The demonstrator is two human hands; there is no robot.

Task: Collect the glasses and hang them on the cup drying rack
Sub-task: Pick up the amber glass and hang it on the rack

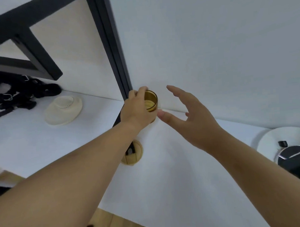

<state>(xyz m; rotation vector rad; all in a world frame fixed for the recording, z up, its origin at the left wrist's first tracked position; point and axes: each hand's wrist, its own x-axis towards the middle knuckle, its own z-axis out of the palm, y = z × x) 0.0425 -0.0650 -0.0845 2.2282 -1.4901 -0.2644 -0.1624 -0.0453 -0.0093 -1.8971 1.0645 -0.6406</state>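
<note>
Two bare hands reach over the white table (41,137): the left hand (137,112) is wrapped around an amber glass (151,101) standing by the wall (211,39), while the right hand (193,117) hovers beside it, fingers spread; no writing is readable anywhere

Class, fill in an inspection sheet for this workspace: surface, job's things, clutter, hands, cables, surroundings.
Surface: white table, meeting a white wall.
Job's things: one amber glass upright at the wall; no drying rack seen.
Clutter: cream hat; black straps; round wooden piece; white plate with dark items.
Hands: left hand wrapped around the glass; right hand open beside it, holding nothing.
Cables: nothing seen.
Surroundings: black frame standing by the wall; wooden floor below.
</note>
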